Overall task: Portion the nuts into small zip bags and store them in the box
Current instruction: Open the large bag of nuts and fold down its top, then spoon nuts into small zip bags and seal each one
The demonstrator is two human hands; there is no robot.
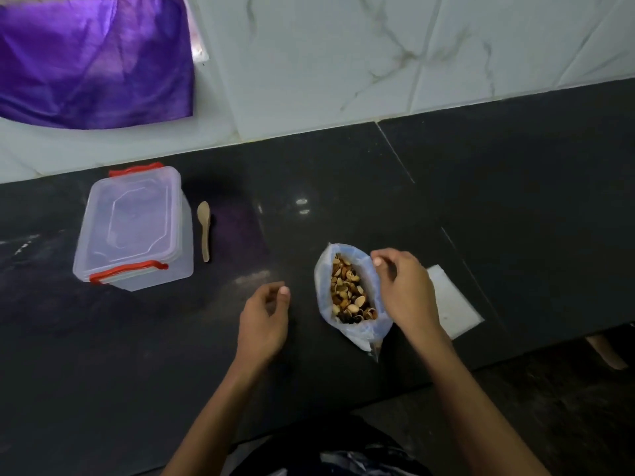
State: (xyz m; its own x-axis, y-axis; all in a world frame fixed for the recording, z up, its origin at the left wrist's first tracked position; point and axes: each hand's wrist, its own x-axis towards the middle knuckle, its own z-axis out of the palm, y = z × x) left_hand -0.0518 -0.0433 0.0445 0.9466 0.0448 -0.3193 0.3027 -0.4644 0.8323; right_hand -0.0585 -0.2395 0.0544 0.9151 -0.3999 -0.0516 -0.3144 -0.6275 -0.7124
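Dark stone counter, head view looking down. A clear plastic bag of mixed nuts stands open-mouthed near the centre-right of the counter, its mouth facing up; pistachio shells and darker pieces show inside. Right hand is at the bag's right rim, fingers curled and thumb tip raised; it appears to pinch the rim of the bag, though the contact itself is hidden behind the fingers, so the hold cannot be told for certain. Left hand hovers just left of the bag, apart from it, fingers loosely curled with nothing in them. A flat white stack, probably the small zip bags, lies on the counter just right of the right hand, partly covered by it. The storage box, translucent with its lid on and red clips at its near and far ends, sits well to the left. A small wooden spoon lies just beside the box on its right, bowl pointing far. Purple cloth hangs on the marbled wall tiles at far left.
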